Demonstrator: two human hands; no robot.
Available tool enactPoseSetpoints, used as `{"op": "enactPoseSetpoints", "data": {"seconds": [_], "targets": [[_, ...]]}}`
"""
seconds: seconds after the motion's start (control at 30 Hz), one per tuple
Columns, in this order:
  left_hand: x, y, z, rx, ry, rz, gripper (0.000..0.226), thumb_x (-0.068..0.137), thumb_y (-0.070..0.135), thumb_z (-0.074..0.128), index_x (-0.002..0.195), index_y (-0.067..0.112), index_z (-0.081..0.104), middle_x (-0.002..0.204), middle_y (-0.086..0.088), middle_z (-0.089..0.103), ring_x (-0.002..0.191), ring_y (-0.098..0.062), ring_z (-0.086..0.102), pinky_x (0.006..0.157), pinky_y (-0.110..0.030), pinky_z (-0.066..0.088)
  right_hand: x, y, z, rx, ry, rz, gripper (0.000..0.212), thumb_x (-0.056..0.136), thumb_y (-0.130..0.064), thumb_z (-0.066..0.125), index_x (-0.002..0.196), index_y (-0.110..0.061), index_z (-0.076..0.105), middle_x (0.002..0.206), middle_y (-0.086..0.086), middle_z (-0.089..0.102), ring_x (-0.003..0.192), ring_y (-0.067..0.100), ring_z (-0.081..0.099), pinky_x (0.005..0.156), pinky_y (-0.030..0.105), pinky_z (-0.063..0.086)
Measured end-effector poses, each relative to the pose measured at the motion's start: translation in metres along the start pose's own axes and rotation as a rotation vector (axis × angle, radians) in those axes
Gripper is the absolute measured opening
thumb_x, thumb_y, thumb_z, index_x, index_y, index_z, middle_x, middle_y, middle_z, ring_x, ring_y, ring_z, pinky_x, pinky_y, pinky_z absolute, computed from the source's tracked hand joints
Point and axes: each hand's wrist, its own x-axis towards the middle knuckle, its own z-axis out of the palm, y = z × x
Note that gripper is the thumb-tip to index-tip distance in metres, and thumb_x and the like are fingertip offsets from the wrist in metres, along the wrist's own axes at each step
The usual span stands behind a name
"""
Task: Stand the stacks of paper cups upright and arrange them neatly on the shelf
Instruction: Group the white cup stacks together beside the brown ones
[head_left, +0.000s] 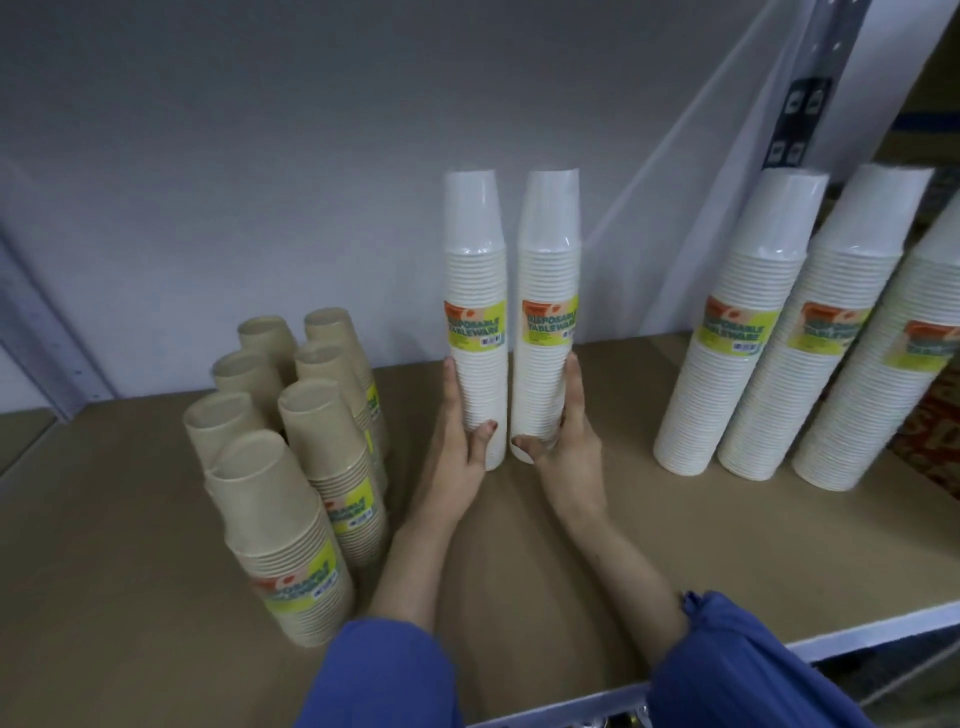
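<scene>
Blue sleeves (384, 675) reach over the shelf (130, 519); brown cup stacks (291, 478) stand near left. The left grip (465, 436) curls round the left white cup stack (477, 291), and the right grip (569, 431) curls round the right white cup stack (549, 291). Both stand upright mid-shelf, just beside each other. Wider white stacks (737, 374) stand to the right.

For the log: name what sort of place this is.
Probably a shop stockroom: brown board shelf, grey metal upright, many wrapped, labelled stacks of white paper cups and tan paper cups.
</scene>
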Motion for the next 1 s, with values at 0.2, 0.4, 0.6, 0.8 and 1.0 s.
{"op": "enactPoseSetpoints", "data": {"seconds": [0.2, 0.4, 0.6, 0.8, 1.0], "targets": [[-0.003, -0.008, 0.002, 0.011, -0.048, 0.007, 0.065, 0.090, 0.021, 0.040, 0.123, 0.049, -0.009, 0.136, 0.030, -0.004, 0.131, 0.012, 0.002, 0.100, 0.007, 0.001, 0.006, 0.006, 0.004, 0.007, -0.002, -0.007, 0.091, 0.078, -0.005, 0.065, 0.124, -0.052, 0.002, 0.148, 0.000, 0.033, 0.129, 0.021, 0.042, 0.091, 0.019, 0.032], [-0.013, -0.006, -0.001, 0.215, -0.094, -0.061, 0.095, 0.084, 0.009, 0.059, 0.121, 0.048, -0.019, 0.151, 0.011, 0.009, 0.133, -0.002, 0.018, 0.099, -0.005, 0.013, 0.006, 0.011, -0.001, -0.078, -0.032, -0.057, 0.096, 0.075, -0.008, 0.065, 0.122, -0.057, -0.002, 0.149, -0.001, 0.032, 0.127, 0.025, 0.045, 0.098, 0.029, 0.038], [-0.004, 0.002, 0.008, 0.299, 0.051, -0.143, 0.099, 0.081, 0.010, 0.063, 0.122, 0.043, -0.022, 0.145, -0.008, 0.037, 0.125, -0.027, 0.044, 0.096, -0.032, 0.039, 0.007, 0.014, -0.001, -0.095, -0.027, -0.039, 0.101, 0.077, -0.009, 0.065, 0.122, -0.058, -0.011, 0.143, 0.002, 0.043, 0.109, 0.030, 0.058, 0.092, 0.039, 0.048], [0.004, 0.000, 0.016, 0.381, 0.139, -0.211, 0.091, 0.083, 0.011, 0.061, 0.123, 0.044, -0.014, 0.124, -0.017, 0.047, 0.111, -0.032, 0.053, 0.086, -0.039, 0.043, 0.013, 0.015, 0.007, -0.072, -0.037, -0.029, 0.099, 0.079, -0.009, 0.065, 0.122, -0.058, -0.010, 0.140, 0.006, 0.046, 0.112, 0.029, 0.056, 0.095, 0.041, 0.047], [0.006, -0.004, 0.016, 0.397, 0.149, -0.220, 0.097, 0.082, 0.012, 0.062, 0.122, 0.037, -0.022, 0.122, -0.018, 0.048, 0.109, -0.033, 0.053, 0.085, -0.041, 0.044, 0.016, 0.016, 0.013, -0.059, -0.048, -0.038, 0.098, 0.081, -0.011, 0.064, 0.121, -0.060, -0.011, 0.136, 0.008, 0.050, 0.109, 0.028, 0.058, 0.094, 0.040, 0.048]]}}
